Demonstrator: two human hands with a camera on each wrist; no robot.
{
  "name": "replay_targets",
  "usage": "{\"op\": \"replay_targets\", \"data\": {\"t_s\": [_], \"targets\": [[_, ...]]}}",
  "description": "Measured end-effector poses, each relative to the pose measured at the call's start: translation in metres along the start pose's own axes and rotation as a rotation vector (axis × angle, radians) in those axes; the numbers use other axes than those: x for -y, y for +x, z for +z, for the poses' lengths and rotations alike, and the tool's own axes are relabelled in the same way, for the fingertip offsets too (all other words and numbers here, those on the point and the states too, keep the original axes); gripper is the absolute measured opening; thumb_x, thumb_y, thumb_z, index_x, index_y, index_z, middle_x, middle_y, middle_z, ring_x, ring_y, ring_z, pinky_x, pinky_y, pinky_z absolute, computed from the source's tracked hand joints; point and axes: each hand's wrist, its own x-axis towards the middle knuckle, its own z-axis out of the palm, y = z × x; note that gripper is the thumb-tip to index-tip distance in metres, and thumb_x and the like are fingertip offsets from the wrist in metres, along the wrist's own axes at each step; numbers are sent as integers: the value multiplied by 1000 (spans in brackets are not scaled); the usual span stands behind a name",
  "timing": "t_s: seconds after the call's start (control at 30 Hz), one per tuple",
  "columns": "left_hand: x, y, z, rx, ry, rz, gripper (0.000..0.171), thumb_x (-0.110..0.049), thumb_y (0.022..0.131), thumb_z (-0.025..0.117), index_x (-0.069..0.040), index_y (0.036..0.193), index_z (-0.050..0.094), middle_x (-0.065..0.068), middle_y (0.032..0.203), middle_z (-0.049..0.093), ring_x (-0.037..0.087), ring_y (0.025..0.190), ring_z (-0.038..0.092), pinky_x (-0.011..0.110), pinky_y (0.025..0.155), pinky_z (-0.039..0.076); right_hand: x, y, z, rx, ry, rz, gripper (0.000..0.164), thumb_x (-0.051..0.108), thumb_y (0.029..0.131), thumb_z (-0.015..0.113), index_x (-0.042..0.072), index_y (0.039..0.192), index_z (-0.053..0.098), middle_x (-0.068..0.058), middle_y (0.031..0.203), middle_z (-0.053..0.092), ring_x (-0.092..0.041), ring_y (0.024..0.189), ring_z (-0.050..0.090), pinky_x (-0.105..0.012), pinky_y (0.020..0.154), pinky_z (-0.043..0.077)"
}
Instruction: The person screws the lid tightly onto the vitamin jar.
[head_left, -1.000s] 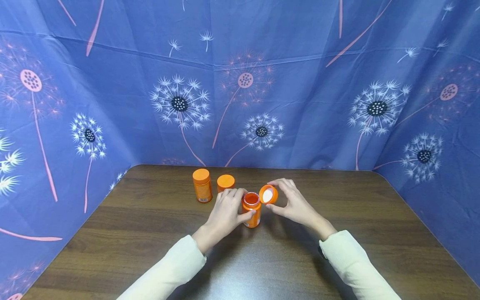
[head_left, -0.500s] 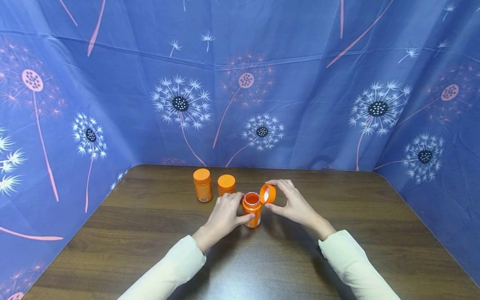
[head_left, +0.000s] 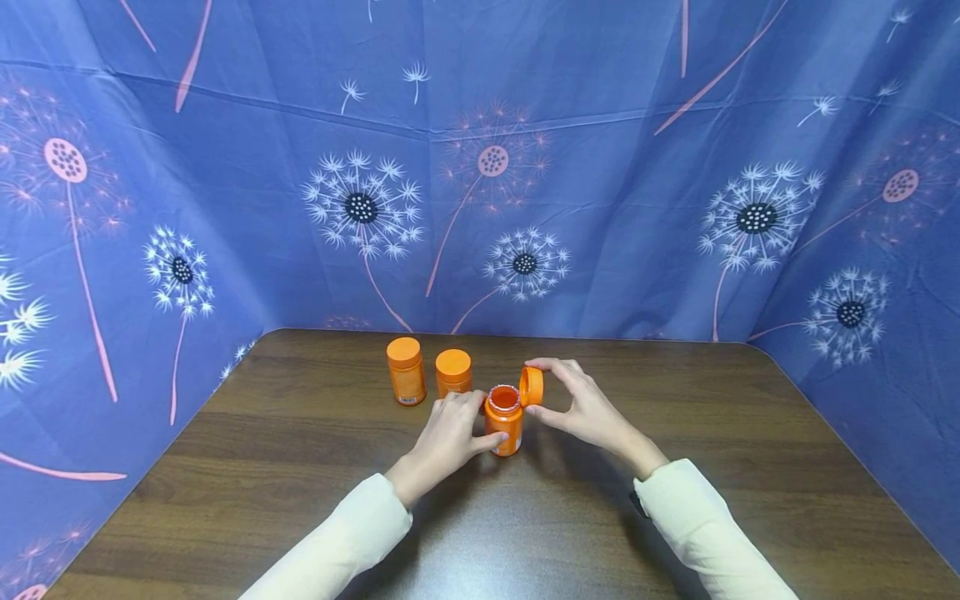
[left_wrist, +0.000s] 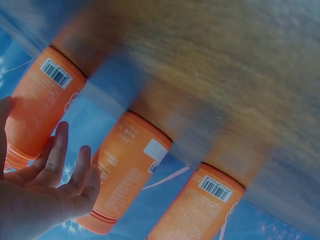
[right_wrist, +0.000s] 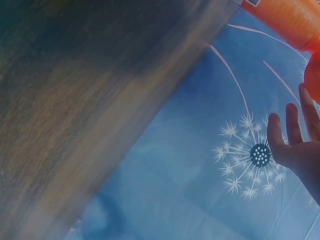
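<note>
An orange bottle (head_left: 504,429) stands upright on the table with its mouth uncovered and a ragged pale ring around the rim. My left hand (head_left: 444,437) grips its left side, thumb in front and fingers behind. Between thumb and fingertips, my right hand (head_left: 588,408) pinches an orange screw cap (head_left: 532,387) on edge, right beside the rim. Whether cap and rim touch cannot be told. The left wrist view has the gripped bottle (left_wrist: 42,102) at the hand's fingers. In the right wrist view the cap (right_wrist: 314,77) is at the fingertips, partly cut off.
Two more orange bottles with caps on stand behind my left hand: one farther left (head_left: 406,372) and one nearer (head_left: 453,371), its lower part hidden. The brown wooden table (head_left: 262,467) ends at a blue dandelion-print cloth (head_left: 615,275) at the back and sides.
The cap has turned from showing its white inside to standing nearly edge-on, and has shifted slightly left toward the bottle mouth with my right hand. My left fingers have lowered a little.
</note>
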Motion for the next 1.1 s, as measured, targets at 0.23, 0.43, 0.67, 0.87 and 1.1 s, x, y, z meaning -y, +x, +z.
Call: {"op": "replay_targets", "data": {"t_s": [0.23, 0.43, 0.67, 0.87, 1.1], "targets": [[0, 0, 1, 8, -3, -9, 52, -49, 75, 69, -12, 109, 56, -2, 93, 64, 17, 85, 55, 34, 77, 38, 1, 1, 2, -13, 3, 15, 60, 20, 71, 77, 11, 123, 49, -1, 118, 56, -23, 110, 49, -47, 92, 39], [-1, -2, 1, -11, 15, -4, 52, -49, 74, 70, -11, 106, 56, 0, 90, 64, 17, 83, 55, 35, 76, 39, 4, 1, 3, -15, 18, 17, 59, 22, 71, 78, 11, 122, 49, -5, 116, 57, -24, 109, 50, -47, 91, 40], [-1, -2, 1, -11, 18, -2, 51, -49, 74, 69, -11, 105, 55, 1, 89, 64, 17, 82, 56, 35, 75, 39, 6, 3, 5, -23, 22, -19, 54, 23, 72, 77, 13, 119, 52, -2, 114, 58, -23, 108, 50, -46, 91, 39], [0, -2, 2, -3, 9, -1, 47, -48, 74, 69, -13, 102, 56, 0, 88, 64, 15, 82, 57, 35, 73, 38, 8, 4, 8, -2, 28, -45, 50, 25, 74, 76, 14, 118, 55, 3, 116, 59, -20, 111, 47, -45, 92, 38], [0, -2, 2, 7, 3, -9, 45, -49, 75, 68, -14, 101, 56, 0, 89, 65, 16, 84, 58, 35, 73, 38, 10, 6, 12, 2, 31, -99, 46, 23, 75, 75, 16, 116, 57, 4, 116, 60, -17, 109, 47, -41, 90, 40]]}}
